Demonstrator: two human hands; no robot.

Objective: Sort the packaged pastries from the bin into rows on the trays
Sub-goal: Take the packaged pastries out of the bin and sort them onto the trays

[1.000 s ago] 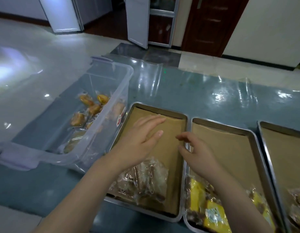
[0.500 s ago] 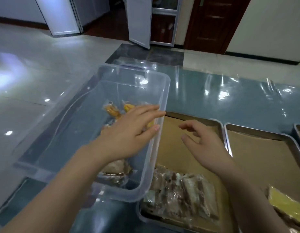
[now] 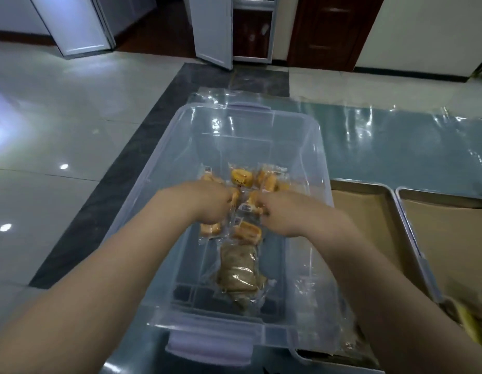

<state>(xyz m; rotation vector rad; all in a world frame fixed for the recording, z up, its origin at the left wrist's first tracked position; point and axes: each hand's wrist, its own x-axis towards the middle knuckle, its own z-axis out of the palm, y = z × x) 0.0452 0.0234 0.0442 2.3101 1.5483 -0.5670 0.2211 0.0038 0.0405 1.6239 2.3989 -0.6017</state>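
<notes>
head view: both hands sunk in the bin (image 3: 164,147)
left hand (image 3: 207,203): curled on a pastry pack (image 3: 211,228)
right hand (image 3: 281,214): grip hidden, can't be told

A glossy pale tiled floor (image 3: 59,147) fills the left side and catches bright spots of light. A dark stone strip (image 3: 142,147) runs from the near left toward the far middle. At the far wall a dark brown wooden door (image 3: 331,31) stands right of a white-framed open door (image 3: 213,28), with a cream wall (image 3: 429,31) and dark skirting at far right
</notes>
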